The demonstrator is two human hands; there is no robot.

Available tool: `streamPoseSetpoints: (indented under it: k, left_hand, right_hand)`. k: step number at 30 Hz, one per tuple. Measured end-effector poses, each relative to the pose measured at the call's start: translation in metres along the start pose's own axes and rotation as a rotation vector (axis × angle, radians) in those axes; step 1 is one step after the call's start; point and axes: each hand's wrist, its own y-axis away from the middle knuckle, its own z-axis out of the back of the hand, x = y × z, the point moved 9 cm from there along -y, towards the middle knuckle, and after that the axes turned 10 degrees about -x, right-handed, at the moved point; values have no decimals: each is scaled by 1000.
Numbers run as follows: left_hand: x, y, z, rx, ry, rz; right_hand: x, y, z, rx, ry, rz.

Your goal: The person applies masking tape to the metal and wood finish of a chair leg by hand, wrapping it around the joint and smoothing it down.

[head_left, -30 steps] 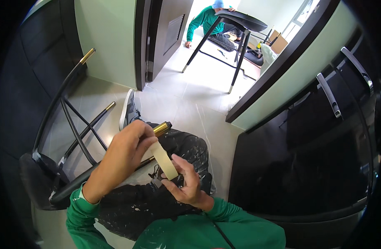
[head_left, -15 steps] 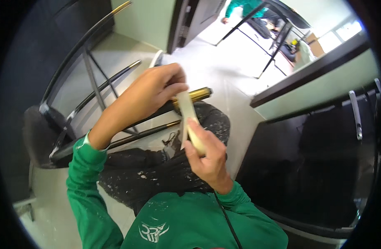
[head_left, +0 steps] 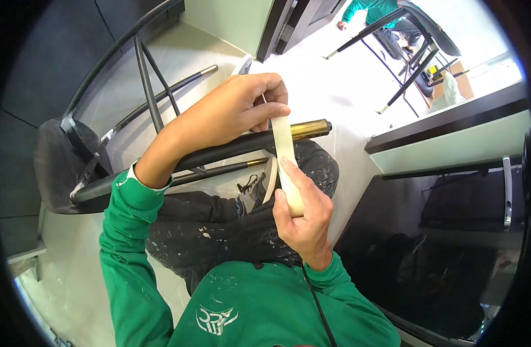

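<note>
Nearest is the person's green sweater [head_left: 248, 289], flecked with white, above dark spotted trousers [head_left: 213, 234] whose legs fold across the pale tiled floor [head_left: 74, 260]. The right hand [head_left: 306, 217] grips a cream tape roll [head_left: 293, 199] between thumb and fingers, over the lap. From it a tape strip [head_left: 283, 136] runs up to the left hand [head_left: 265, 107], which pinches its end between thumb and bent fingers. The strip passes in front of a thick black stool leg [head_left: 219, 150], just beside its shiny gold tip [head_left: 309, 130]; whether it touches the leg cannot be told. A laced shoe [head_left: 253, 189] shows under the leg.

The leg belongs to a black stool lying tipped over toward the floor's left edge, its dark seat [head_left: 60, 168] near the dark panels [head_left: 22, 115] that border that side. Along the floor's right edge stands a glossy black panel [head_left: 433, 248] with an upright metal handle [head_left: 507, 196].

Farther off, a pale green wall [head_left: 228, 20] meets the floor's far left corner, next to a doorway with a dark frame [head_left: 450, 124]. Through it, on brightly lit floor, another stool [head_left: 436, 29] stands upright; behind it are a co-worker in green [head_left: 384, 11], a plastic bag [head_left: 450, 89] and a cardboard box [head_left: 465, 87].
</note>
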Motion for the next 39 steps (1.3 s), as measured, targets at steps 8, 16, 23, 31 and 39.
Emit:
streamPoseSetpoints:
  k: [8,16,23,31,39]
  left_hand:
    - [6,-1,-3,-15,-70,-2]
    - [9,-1,-1,-24,-51,4]
    - [11,-2,-2,-25,-73,10]
    - [9,-1,-2,-39,-85,-27]
    - [9,1,-3,-54,-39,-18]
  right_hand:
    - [-5,2,-1,92,71,-65]
    - [-5,-1,-2,11,39,48]
    - [-7,-1,-2,2,24,31]
    - [-1,-3,1,-24,6,88]
    - [4,-5,3,0,-4,69]
